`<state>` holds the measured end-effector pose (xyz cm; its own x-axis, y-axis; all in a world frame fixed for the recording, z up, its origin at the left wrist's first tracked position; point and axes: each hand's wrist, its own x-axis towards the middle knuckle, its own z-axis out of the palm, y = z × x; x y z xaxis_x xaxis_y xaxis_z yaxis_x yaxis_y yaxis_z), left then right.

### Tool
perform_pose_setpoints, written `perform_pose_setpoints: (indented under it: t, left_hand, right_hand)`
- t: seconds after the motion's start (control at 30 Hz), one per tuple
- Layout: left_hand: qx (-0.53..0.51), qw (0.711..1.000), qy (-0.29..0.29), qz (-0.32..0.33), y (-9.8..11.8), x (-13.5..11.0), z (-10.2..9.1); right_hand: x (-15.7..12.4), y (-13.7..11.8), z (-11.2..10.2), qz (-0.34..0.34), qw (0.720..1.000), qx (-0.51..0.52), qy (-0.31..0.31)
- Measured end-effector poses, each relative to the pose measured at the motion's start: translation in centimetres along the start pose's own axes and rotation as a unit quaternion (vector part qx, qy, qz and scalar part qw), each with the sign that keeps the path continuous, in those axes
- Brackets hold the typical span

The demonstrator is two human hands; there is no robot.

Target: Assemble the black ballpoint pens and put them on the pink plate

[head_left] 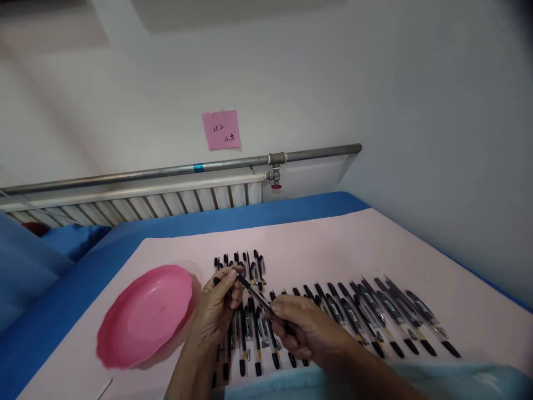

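My left hand [219, 314] and my right hand [306, 330] meet over a row of pens on a pale pink sheet [316, 244]. Between them they hold one black pen [256, 294], lying slanted. My left fingers pinch its upper end, where a small black cap [217, 281] shows. My right fingers are closed around its lower end. Under and beside the hands lie several black pens [375, 316] side by side, stretching to the right. More pens [245, 264] lie just beyond my left hand.
A pink plate [141, 316] sits left of my hands. The pink sheet lies on a blue cloth [58, 300]. Behind it are a white radiator [137, 203], a grey pipe [187, 169] and a pink note [221, 129] on the wall.
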<state>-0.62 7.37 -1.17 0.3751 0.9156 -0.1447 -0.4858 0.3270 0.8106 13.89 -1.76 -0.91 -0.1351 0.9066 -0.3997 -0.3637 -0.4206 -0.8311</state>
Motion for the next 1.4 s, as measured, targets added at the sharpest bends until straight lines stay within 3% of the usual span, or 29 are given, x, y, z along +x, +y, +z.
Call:
perform_pose_setpoints:
  t: [0.1,0.27,0.4,0.47,0.6,0.67,0.87,1.0,1.07,1.17,1.27,1.4]
  left_hand:
    - [0.0,1.0,0.008,0.002,0.1,-0.1,0.0]
    - [0.015,1.0,-0.004,-0.001,0.1,-0.3,0.1]
    - [0.019,0.999,0.03,0.015,-0.3,-0.4,0.6]
    - [0.014,0.999,0.048,0.021,-0.4,-0.3,0.7]
    - [-0.035,0.991,0.116,0.052,0.5,0.1,-0.4]
    - [-0.069,0.983,0.155,0.069,1.4,0.2,-1.3]
    - [-0.143,0.972,0.169,0.073,3.0,0.4,-2.8]
    - [-0.203,0.947,0.211,0.13,4.2,0.8,-4.6]
    - [-0.218,0.939,0.219,0.15,4.6,0.8,-5.1]
    - [-0.214,0.948,0.203,0.124,4.6,0.5,-4.6]
    - [-0.195,0.959,0.183,0.09,4.1,0.1,-3.4]
    - [-0.181,0.962,0.186,0.08,3.7,0.1,-2.9]
  right_hand:
    - [0.0,0.3,0.1,-0.061,0.997,-0.024,0.043]
    - [-0.3,0.2,0.1,0.028,0.999,-0.001,-0.024]
    - [-0.6,-0.3,0.0,-0.038,0.992,-0.115,0.036]
    - [-0.9,-0.5,0.1,-0.108,0.966,-0.22,0.081]
    - [-1.6,-0.3,0.2,-0.25,0.847,-0.44,0.162]
    - [-1.7,-0.1,0.1,-0.272,0.811,-0.487,0.178]
    - [-1.2,0.0,-0.7,-0.299,0.791,-0.502,0.18]
    - [-1.1,-0.6,-2.2,-0.332,0.761,-0.52,0.2]
    - [-0.7,-1.1,-3.0,-0.331,0.752,-0.516,0.244]
    - [0.9,-2.3,-3.6,-0.264,0.772,-0.494,0.3]
    - [3.9,-3.4,-3.6,-0.168,0.796,-0.498,0.3]
    - [7.5,-3.3,-3.8,-0.138,0.786,-0.521,0.304]
